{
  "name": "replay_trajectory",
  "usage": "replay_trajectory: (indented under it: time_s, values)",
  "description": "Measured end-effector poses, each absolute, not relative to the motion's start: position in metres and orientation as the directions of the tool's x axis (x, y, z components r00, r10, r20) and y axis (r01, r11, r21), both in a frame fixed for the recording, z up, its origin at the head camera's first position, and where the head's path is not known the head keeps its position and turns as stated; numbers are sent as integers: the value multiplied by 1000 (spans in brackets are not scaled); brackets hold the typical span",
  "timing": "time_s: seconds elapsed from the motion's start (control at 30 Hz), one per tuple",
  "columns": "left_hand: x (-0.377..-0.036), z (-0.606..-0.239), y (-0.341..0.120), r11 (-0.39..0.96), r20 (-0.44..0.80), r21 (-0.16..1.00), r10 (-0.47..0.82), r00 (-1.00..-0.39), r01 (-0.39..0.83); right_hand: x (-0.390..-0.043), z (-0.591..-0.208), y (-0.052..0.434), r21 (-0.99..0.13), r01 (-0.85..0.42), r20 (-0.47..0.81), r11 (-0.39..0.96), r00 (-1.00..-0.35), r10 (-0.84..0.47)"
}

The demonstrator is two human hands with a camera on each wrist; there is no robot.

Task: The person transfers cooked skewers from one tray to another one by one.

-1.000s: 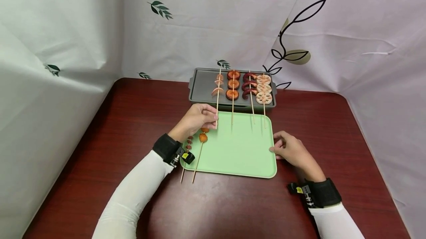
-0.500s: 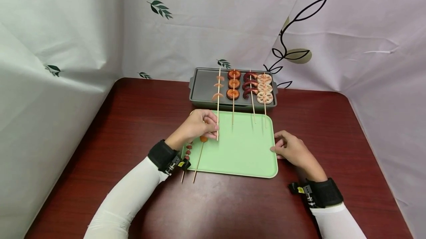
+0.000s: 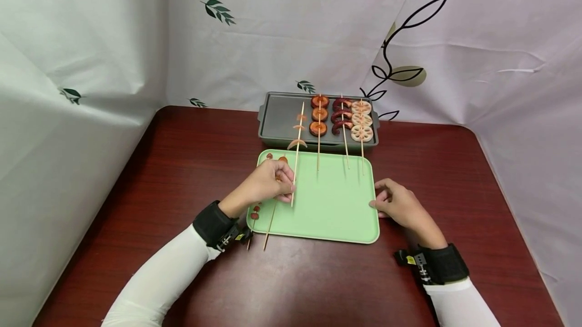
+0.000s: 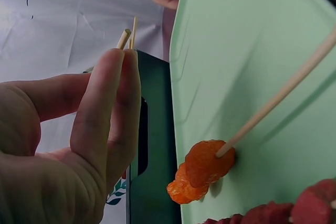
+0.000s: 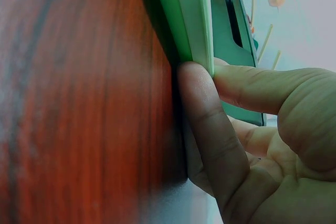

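Observation:
My left hand [image 3: 273, 180] pinches the bare lower stick of a skewer [image 3: 297, 144] with pale orange, crescent-shaped pieces. The skewer slants up over the tray's far edge, its tip overlapping the grill pan. In the left wrist view the stick's end [image 4: 124, 39] pokes out between thumb and fingertips. Below that hand, a skewer of orange balls [image 4: 210, 163] and one of dark red pieces [image 4: 313, 203] lie on the light green tray [image 3: 336, 205], partly hidden by the hand in the head view. My right hand [image 3: 400, 208] pinches the tray's right rim [image 5: 199, 19] between thumb and finger.
Behind the tray stands a dark grill pan [image 3: 279, 114]. On it lie skewers of mushroom-like rounds [image 3: 319, 114], purple-red tentacles [image 3: 341, 116] and lotus root slices [image 3: 361, 121], their sticks reaching over the tray. Everything rests on a red-brown table [image 3: 195, 165] before white cloth walls.
My left hand has drawn the crescent-piece skewer back from the grill pan toward me, over the tray, and its top now leans right. My right hand stays at the tray's rim.

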State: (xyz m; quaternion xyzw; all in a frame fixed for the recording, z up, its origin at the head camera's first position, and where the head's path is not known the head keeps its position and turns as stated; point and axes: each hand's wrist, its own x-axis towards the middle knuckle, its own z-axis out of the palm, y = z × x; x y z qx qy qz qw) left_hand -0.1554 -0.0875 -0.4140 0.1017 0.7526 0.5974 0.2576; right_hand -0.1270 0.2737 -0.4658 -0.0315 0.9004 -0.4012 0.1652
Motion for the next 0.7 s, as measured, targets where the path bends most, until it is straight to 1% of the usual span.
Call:
replay_trajectory:
  time_s: [0.3, 0.7]
  values:
    - [-138, -417, -91, 271, -314, 941, 483, -818, -201, -126, -467, 276, -732, 60, -259, 678, -946, -197]
    - [-117, -422, -94, 305, -355, 926, 499, -791, -223, -127, -467, 276, -733, 48, -249, 679, -947, -202]
